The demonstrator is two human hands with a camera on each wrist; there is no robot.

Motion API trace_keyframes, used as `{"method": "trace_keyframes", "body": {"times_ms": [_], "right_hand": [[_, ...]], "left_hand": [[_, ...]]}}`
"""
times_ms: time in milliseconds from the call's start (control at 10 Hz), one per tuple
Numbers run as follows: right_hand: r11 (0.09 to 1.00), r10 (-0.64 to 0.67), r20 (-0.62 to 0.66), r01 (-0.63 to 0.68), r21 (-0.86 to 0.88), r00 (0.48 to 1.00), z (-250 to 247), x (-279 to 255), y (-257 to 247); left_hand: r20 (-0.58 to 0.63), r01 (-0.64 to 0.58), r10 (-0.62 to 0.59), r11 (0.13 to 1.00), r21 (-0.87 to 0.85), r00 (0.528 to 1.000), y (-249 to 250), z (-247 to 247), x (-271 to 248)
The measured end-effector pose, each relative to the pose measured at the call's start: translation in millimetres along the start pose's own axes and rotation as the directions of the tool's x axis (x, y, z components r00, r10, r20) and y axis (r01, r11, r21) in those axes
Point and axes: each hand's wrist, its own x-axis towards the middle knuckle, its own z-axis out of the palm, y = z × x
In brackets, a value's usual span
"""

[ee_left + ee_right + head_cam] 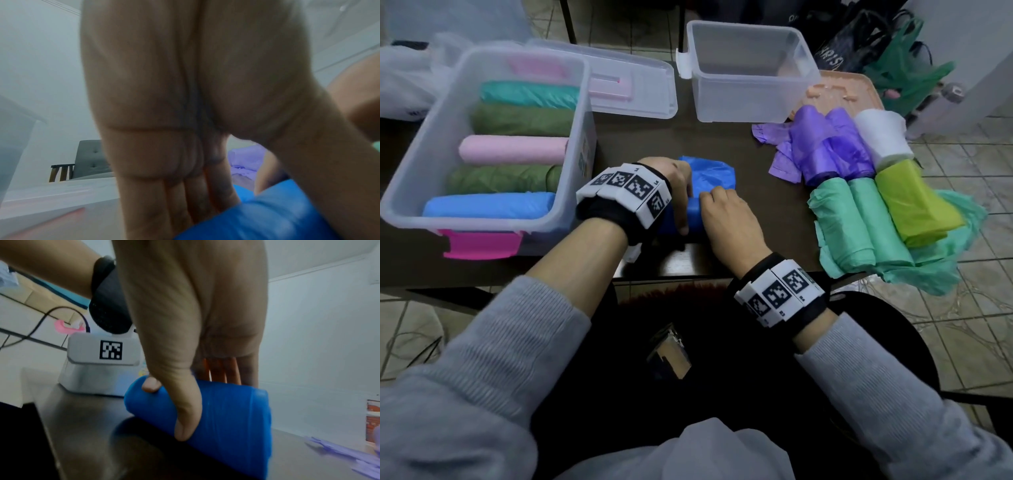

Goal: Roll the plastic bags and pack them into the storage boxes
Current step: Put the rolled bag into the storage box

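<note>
A blue plastic bag lies partly rolled at the middle of the dark table. My left hand and right hand both grip its rolled part side by side. In the right wrist view the thumb lies on the near side of the roll and the fingers reach behind it. The left fingers also go down over the roll. At the left stands a clear storage box with pink latches, holding several rolled bags. A second clear box stands empty at the back.
A clear lid lies between the two boxes. At the right edge sit rolled bags: purple, white, yellow-green and mint green. A peach tray lies behind them. More bags lie on the floor at the back right.
</note>
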Motion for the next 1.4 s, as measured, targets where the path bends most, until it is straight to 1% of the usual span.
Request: {"method": "trace_keyframes", "body": {"times_ms": [100, 200, 300, 400, 500, 600, 700, 800, 900, 1000, 1100, 1200, 1300, 1400], "right_hand": [[0.998, -0.059, -0.013, 0.059, -0.037, 0.998, 5, -2, 2], [0.997, -0.068, 0.076, 0.07, -0.02, 0.995, 1, -3, 5], [0.998, -0.065, 0.169, 0.066, 0.003, 0.984, -5, 4, 8], [0.998, -0.063, 0.297, 0.055, 0.034, 0.953, -16, 19, 13], [0.997, -0.073, 0.345, 0.068, 0.028, 0.936, -24, 31, 19], [0.999, -0.045, 0.394, 0.032, 0.039, 0.918, -31, 47, 30], [0.994, -0.058, 0.427, 0.012, 0.108, 0.902, -34, 57, 38], [0.985, -0.066, 0.4, -0.005, 0.172, 0.914, -31, 57, 38], [0.99, -0.042, 0.199, 0.014, 0.139, 0.979, -22, 45, 29], [0.999, -0.039, 0.079, 0.036, 0.04, 0.996, -11, 31, 17], [0.999, -0.031, -0.017, 0.031, -0.021, 0.999, 15, 15, 8], [0.998, -0.02, -0.066, 0.016, -0.066, 0.998, 26, 17, 8], [0.997, -0.023, -0.081, 0.017, -0.07, 0.996, 21, 24, 8], [0.997, -0.051, -0.017, 0.05, -0.055, 0.999, 8, 33, 16]], "left_hand": [[0.191, -0.009, 0.001, 0.999, 0.04, 0.982, 7, -6, -4], [0.266, -0.025, 0.034, 0.999, -0.038, 0.963, 3, -6, -2], [0.117, -0.054, 0.066, 0.993, -0.102, 0.991, 1, -4, -6], [-0.063, -0.109, 0.098, 0.974, -0.199, 0.993, -2, 2, -13], [-0.153, -0.13, 0.1, 0.972, -0.195, 0.983, -3, 11, -17], [-0.199, -0.143, 0.12, 0.984, -0.107, 0.973, -1, 21, -19], [-0.187, -0.139, 0.118, 0.985, -0.105, 0.975, -1, 22, -17], [-0.152, -0.13, 0.107, 0.981, -0.147, 0.983, -3, 15, -14], [-0.112, -0.104, 0.084, 0.977, -0.188, 0.99, -4, 6, -7], [-0.074, -0.085, 0.072, 0.978, -0.192, 0.995, -4, 0, -2], [-0.044, -0.044, 0.034, 0.972, -0.231, 0.998, -5, -5, 3], [-0.082, -0.049, 0.03, 0.969, -0.241, 0.996, -5, -3, 4], [-0.143, -0.095, 0.063, 0.969, -0.227, 0.988, -7, 1, 4], [-0.188, -0.12, 0.079, 0.969, -0.216, 0.979, -11, 9, 2]]}}
